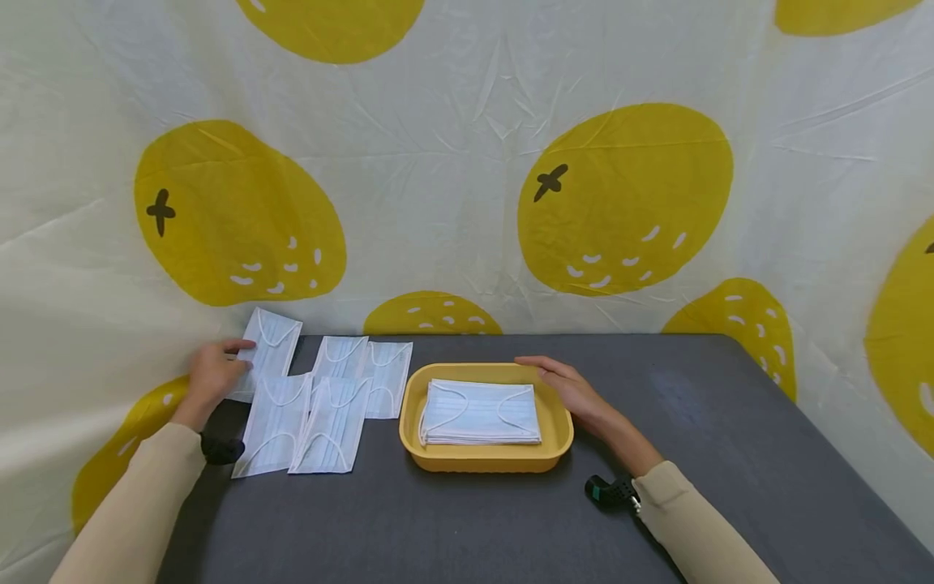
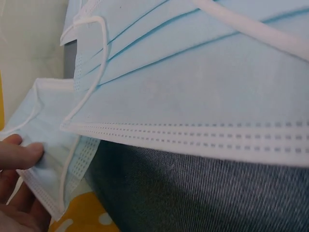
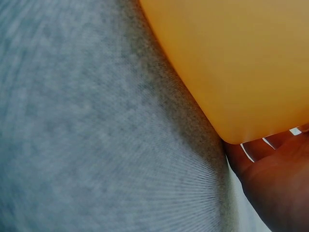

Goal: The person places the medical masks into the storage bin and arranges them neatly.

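Observation:
At the far left of the table my left hand (image 1: 211, 378) pinches the left edge of a pale blue face mask (image 1: 273, 347) with white ear loops. In the left wrist view, the thumb lies over that mask (image 2: 52, 123) and the other fingers are behind it. Several more masks (image 1: 277, 422) lie overlapping just right of it. A yellow plastic tray (image 1: 481, 463) in the middle holds a neat stack of masks (image 1: 481, 412). My right hand (image 1: 580, 397) rests against the tray's far right corner, fingers extended along the rim.
The dark grey table (image 1: 452, 527) ends at a white curtain (image 1: 438, 203) printed with large yellow fruit, which hangs along its back and left side. Each wrist wears a black band, the right one (image 1: 611, 492) close to the tabletop.

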`<state>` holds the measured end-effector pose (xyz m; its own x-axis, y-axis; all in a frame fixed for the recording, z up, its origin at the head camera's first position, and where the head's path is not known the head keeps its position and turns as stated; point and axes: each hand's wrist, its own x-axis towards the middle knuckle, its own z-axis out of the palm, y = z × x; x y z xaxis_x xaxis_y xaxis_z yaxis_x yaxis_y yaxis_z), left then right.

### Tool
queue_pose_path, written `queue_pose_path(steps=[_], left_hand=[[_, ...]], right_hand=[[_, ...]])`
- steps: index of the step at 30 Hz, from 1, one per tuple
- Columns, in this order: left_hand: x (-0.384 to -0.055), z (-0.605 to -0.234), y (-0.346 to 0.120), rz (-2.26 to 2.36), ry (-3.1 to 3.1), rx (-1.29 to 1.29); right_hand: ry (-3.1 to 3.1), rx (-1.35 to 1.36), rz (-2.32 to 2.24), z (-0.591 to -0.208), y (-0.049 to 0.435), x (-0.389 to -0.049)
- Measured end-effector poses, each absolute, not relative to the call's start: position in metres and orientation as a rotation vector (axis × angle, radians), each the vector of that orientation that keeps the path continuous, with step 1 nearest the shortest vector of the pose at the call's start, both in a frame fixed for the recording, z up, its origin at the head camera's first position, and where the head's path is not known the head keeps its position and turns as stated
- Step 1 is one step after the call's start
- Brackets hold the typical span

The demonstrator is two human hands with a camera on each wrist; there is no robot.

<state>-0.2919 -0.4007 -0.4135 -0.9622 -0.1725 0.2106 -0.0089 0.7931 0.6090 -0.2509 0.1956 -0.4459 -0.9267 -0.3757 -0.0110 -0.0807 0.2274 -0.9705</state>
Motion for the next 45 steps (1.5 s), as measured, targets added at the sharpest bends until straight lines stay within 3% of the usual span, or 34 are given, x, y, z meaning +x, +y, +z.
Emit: queue_pose_path(steps=[20, 36, 45], left_hand=[[-0.279, -0.394, -0.388, -0.724, -2.324, 0.038], [-0.269, -0.361, -0.336, -0.794, -2.174, -0.188], [-0.266, -0.345, -0.298, -0.975, -2.257, -0.181]], right_hand=[[2.278, -0.496, -1.757, -0.449, 0.198, -0.254], [2.267, -0.495, -1.769, -0.448, 0.198, -0.254], [2.263, -0.506, -1.769, -0.446, 0.198, -0.254]])
